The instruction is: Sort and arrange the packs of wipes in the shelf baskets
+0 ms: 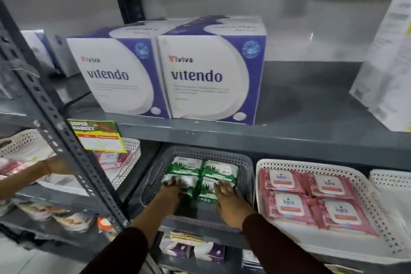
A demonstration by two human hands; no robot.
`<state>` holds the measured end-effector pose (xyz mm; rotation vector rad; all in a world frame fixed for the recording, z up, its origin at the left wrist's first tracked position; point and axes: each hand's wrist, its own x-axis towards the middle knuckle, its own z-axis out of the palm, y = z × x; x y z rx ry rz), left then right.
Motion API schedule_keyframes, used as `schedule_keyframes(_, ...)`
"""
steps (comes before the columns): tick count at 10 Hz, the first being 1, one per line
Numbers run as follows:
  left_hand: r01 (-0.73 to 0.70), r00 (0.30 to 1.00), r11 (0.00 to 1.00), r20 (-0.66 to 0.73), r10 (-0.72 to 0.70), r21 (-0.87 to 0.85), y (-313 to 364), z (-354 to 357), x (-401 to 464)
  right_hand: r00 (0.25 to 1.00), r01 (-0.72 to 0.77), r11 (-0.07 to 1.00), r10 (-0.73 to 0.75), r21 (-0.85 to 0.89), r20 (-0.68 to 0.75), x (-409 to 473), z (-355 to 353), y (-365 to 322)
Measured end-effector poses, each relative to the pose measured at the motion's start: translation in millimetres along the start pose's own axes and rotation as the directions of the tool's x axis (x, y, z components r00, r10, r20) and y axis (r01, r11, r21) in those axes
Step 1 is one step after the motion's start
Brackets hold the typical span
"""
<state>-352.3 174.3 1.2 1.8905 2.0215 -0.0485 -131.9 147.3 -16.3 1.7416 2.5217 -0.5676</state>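
Note:
Several green-and-white packs of wipes lie flat in a grey perforated basket on the middle shelf. My left hand reaches into the basket, its fingers curled over the front-left green pack. Beside it, my right hand lies flat with fingers spread on the front-right green pack. To the right, a white basket holds several pink "kara" packs of wipes laid in a neat grid.
Two purple-and-white "vitendo" boxes stand on the shelf above. A slanted grey shelf upright crosses the left side. Behind it, another person's hand reaches into a white basket of pinkish packs. More packs sit on the shelf below.

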Motion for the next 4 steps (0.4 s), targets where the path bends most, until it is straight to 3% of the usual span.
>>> schedule_keyframes(1, -0.089, 0.995, 0.995, 0.043, 0.091, -0.038, -4.8, 0.2, 8.6, 0.995, -0.041, 0.999, 0.043, -0.028, 0.095, 15.4, 7.5, -6.1)
schedule_keyframes(2, -0.174, 0.984, 0.985, 0.031, 0.174, -0.003, -8.1, -1.7, 1.6, 0.992, -0.079, 0.991, 0.088, -0.108, 0.090, 20.6, 16.2, -10.4)
schedule_keyframes(3, -0.165, 0.983, 0.986, 0.086, 0.163, 0.014, -14.9, -3.6, 13.1, 0.985, -0.097, 0.990, 0.110, -0.098, 0.133, 21.9, 11.1, -13.6)
schedule_keyframes(4, -0.078, 0.994, 0.997, 0.079, 0.078, 0.001, -3.9, -9.3, 1.2, 0.998, -0.055, 0.998, 0.055, 0.016, 0.003, 0.8, -3.6, -21.0)
